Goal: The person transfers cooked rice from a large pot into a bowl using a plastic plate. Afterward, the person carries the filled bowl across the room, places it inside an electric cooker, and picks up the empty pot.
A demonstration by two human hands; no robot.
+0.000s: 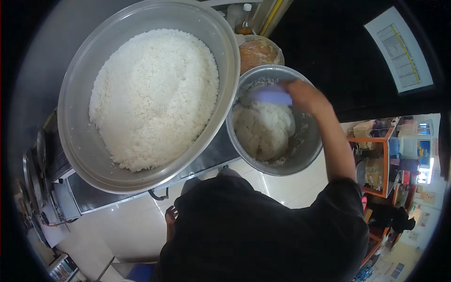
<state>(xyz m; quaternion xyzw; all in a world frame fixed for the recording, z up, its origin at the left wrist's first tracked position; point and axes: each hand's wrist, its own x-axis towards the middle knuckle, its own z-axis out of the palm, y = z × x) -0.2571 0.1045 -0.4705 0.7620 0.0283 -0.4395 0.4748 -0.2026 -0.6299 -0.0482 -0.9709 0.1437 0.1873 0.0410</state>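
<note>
My right hand [307,96] is closed on a light purple scoop [272,95], blurred by motion, over the rice [265,129] in a deep metal pot [307,145]. Some grains cling to the pot's inner wall. To the left of it, a wide metal basin [75,89] holds a large heap of white rice [155,98]. Low beside my body hangs my left hand [172,215], away from both vessels; its fingers are slightly apart and nothing shows in them.
Behind the pot stand a covered round container [260,52] and a bottle [245,19]. The steel counter [108,188] has a dark handle [159,194] at its front edge. Orange-framed shelves [386,160] stand at the right. A printed sheet [399,49] lies upper right.
</note>
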